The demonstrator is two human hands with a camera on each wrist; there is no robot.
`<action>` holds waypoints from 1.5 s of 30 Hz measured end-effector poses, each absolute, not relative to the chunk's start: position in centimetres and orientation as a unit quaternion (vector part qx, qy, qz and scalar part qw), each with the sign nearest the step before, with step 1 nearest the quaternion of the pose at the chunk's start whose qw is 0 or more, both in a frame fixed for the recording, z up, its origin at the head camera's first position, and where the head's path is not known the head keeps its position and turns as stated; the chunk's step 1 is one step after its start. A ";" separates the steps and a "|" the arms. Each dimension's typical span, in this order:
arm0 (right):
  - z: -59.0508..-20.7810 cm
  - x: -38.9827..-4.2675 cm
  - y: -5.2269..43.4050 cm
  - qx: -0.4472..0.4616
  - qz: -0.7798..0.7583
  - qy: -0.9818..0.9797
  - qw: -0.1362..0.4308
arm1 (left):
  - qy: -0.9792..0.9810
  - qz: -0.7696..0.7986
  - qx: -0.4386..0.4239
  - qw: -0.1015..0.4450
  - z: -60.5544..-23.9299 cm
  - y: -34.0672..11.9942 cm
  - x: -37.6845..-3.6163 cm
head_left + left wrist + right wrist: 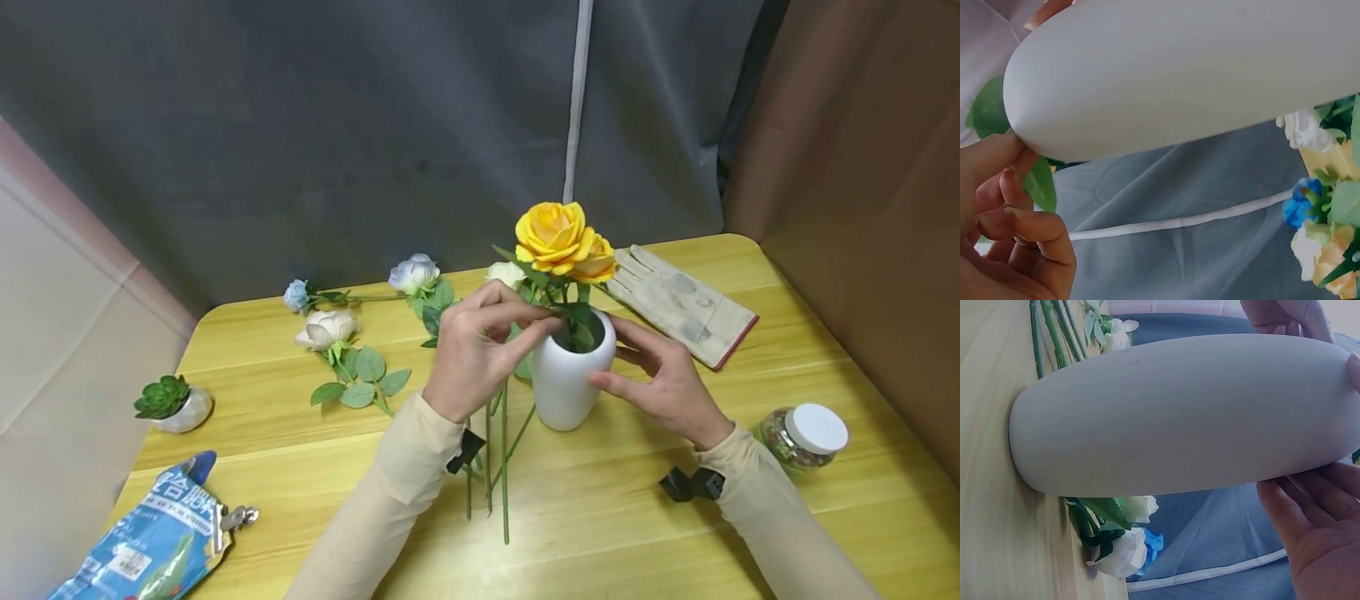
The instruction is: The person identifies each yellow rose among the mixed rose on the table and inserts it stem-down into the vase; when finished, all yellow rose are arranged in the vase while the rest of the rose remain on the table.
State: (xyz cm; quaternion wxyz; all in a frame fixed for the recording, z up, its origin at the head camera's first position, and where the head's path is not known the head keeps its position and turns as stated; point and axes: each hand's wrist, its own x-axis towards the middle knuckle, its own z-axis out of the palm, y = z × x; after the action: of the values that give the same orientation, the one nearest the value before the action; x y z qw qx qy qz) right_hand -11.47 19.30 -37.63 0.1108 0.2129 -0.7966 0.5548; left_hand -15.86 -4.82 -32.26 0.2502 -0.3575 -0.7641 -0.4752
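A white vase [567, 383] stands upright on the table, with yellow roses [555, 237] and green leaves rising from its mouth. At the left of the rim, my left hand [487, 342] pinches with thumb and forefinger among the rose's leaves; the exact part pinched is hidden. The other left fingers are curled in the left wrist view. My right hand [667, 387] holds the vase's right side, thumb in front and fingers behind. In the right wrist view the vase body [1179, 419] fills the middle, with the right hand's fingers [1285, 506] against it.
Loose stems [504, 467] lie left of the vase. A white rose [327, 330], pale blue flowers [414, 273], a small succulent pot [187, 410] and a blue bag [161, 533] with a clip are further left. Right are work gloves [675, 300] and a lidded jar [806, 437].
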 end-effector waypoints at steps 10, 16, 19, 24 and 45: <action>-37.6 -11.5 19.4 0.214 0.554 -0.796 0.114 | -0.743 -0.533 -0.320 0.248 -32.2 -4.6 -15.6; -37.5 -11.5 19.3 0.212 0.550 -0.800 0.110 | -0.760 -0.520 -0.311 0.235 -32.5 -4.5 -15.6; -37.5 -11.5 19.3 0.212 0.550 -0.801 0.107 | -0.768 -0.518 -0.312 0.211 -32.2 -5.1 -15.7; -37.4 -11.5 19.2 0.207 0.549 -0.803 0.105 | -0.783 -0.513 -0.294 0.190 -31.9 -7.4 -16.3; -37.3 -11.3 19.3 0.200 0.549 -0.805 0.101 | -0.854 -0.500 0.007 -0.145 -41.2 -14.4 -20.4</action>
State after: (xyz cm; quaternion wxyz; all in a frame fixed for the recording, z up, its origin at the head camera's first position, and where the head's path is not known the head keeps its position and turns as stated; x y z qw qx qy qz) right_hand -11.29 19.26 -37.33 0.1008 0.2003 -0.8049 0.5494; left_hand -20.38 -14.36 -41.15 -0.1450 0.0074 -0.8537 -0.5001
